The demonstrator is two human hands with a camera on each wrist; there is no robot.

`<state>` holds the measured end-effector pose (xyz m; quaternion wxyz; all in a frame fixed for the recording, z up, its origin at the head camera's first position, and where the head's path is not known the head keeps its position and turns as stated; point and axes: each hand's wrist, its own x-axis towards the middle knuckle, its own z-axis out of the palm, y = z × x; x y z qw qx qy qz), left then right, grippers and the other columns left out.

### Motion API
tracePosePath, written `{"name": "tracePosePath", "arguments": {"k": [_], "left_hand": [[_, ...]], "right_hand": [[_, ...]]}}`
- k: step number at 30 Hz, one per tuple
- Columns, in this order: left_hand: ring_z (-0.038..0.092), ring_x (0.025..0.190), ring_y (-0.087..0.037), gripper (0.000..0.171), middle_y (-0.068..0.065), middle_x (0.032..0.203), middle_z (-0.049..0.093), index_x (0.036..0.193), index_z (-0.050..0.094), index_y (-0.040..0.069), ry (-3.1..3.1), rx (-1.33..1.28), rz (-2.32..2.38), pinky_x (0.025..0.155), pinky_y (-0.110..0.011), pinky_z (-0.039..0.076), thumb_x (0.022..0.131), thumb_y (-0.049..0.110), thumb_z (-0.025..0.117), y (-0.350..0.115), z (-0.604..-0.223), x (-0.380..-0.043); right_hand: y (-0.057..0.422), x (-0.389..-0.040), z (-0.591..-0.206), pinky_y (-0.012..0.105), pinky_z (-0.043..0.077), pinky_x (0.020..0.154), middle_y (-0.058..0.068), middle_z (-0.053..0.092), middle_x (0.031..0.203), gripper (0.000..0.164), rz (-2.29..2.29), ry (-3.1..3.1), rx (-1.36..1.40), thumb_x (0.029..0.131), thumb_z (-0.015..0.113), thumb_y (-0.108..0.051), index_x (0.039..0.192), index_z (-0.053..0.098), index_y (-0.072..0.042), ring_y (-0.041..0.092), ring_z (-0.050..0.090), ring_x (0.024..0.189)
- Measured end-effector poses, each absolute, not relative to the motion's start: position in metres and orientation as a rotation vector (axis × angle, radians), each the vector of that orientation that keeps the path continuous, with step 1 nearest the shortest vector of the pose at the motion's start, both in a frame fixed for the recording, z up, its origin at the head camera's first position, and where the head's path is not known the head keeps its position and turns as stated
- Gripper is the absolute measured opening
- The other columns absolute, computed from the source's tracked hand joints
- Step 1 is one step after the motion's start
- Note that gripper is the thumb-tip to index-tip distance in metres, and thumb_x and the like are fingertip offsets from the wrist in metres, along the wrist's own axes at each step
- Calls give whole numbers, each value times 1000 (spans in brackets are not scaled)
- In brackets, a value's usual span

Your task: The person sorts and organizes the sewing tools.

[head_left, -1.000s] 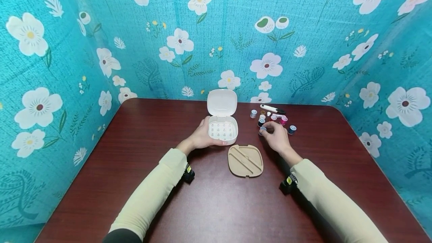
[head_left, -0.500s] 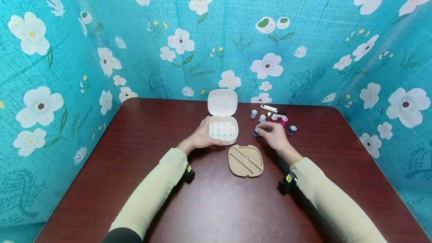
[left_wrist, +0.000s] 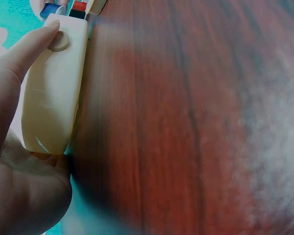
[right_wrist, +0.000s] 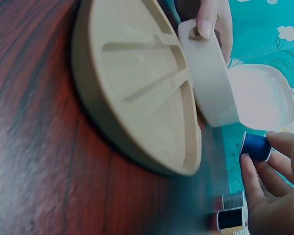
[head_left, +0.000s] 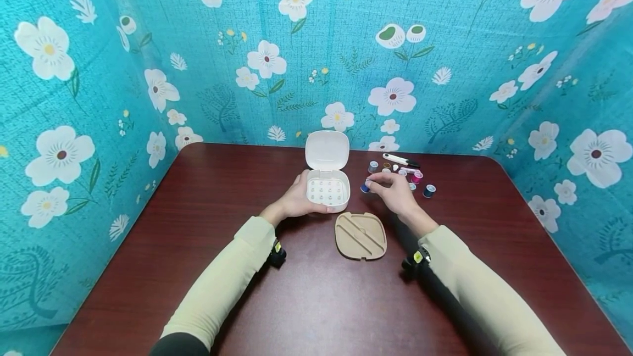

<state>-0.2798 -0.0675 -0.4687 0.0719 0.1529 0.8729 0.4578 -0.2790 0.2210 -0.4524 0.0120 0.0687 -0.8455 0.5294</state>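
My left hand [head_left: 294, 200] grips the white sewing box [left_wrist: 54, 98] by its left side, the thumb at the round button on the front wall. Its lid [head_left: 327, 150] stands raised, and rows of small pegs show on the box floor. My right hand [head_left: 397, 195] pinches a blue thread spool [right_wrist: 256, 147] between thumb and fingertips, to the right of the box. In the head view the fingers partly cover this spool. Below the box lies a beige tray [head_left: 361, 235] with diagonal ridges, touched by neither hand.
Behind my right hand are a grey spool [head_left: 373, 166], a pink spool [head_left: 417, 177] and a white-and-black tool [head_left: 400, 160]. A dark blue spool [head_left: 429, 190] stands to its right. A floral curtain [head_left: 316, 70] hangs behind the table [head_left: 296, 301].
My right hand has lifted the blue spool from the group and brought it left toward the box. My left hand and the box have stayed put.
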Motion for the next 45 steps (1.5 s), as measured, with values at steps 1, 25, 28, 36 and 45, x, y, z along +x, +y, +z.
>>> {"name": "tracePosePath", "arguments": {"k": [1, 25, 28, 36, 45], "left_hand": [[46, 126, -28, 119, -15, 141, 42, 152, 30, 5, 2623, 457, 1372, 110, -44, 37, 62, 41, 99, -68, -469, -280], [46, 125, -27, 119, -15, 143, 41, 153, 28, 6, 2606, 444, 1362, 110, -44, 37, 63, 40, 98, -66, -469, -276], [46, 124, -27, 119, -15, 143, 41, 153, 28, 6, 2608, 446, 1361, 110, -44, 37, 63, 40, 98, -67, -468, -277], [46, 125, -28, 117, -15, 141, 42, 151, 29, 6, 2614, 463, 1377, 110, -43, 37, 63, 39, 99, -68, -469, -278], [46, 124, -29, 117, -17, 141, 42, 152, 29, 5, 2619, 467, 1365, 109, -45, 38, 64, 41, 98, -68, -468, -278]], "right_hand": [[220, -279, -452, 26, 50, 81, 21, 72, 113, 34, 1670, -2635, 214, 98, 72, -21, 121, 70, 4, 26, 66, 98], [179, -265, -419, 60, 48, 99, 33, 69, 112, 30, 1877, -2573, 308, 99, 66, -4, 121, 64, 17, 55, 64, 107], [180, -273, -428, 55, 51, 98, 30, 70, 111, 29, 1859, -2577, 311, 99, 68, -8, 120, 66, 13, 51, 67, 105], [174, -292, -443, 43, 55, 91, 19, 74, 108, 23, 1759, -2597, 329, 97, 71, -15, 114, 73, 2, 31, 71, 100], [157, -298, -433, 45, 50, 98, 13, 75, 111, 23, 1677, -2680, 368, 97, 72, -18, 115, 73, -4, 27, 68, 108]]}}
